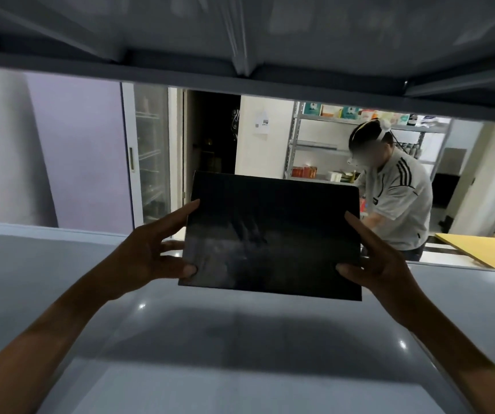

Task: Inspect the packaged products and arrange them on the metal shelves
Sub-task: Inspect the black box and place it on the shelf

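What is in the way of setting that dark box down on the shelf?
Nothing visible. The dark box, held at its sides by the left hand and right hand, hangs over the grey shelf, whose surface beneath it shows only the box's shadow.

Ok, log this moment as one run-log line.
left hand: grips black box | right hand: grips box | box: above grey shelf, unplaced

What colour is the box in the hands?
Black, glossy and plain; the box shows best in the head view.
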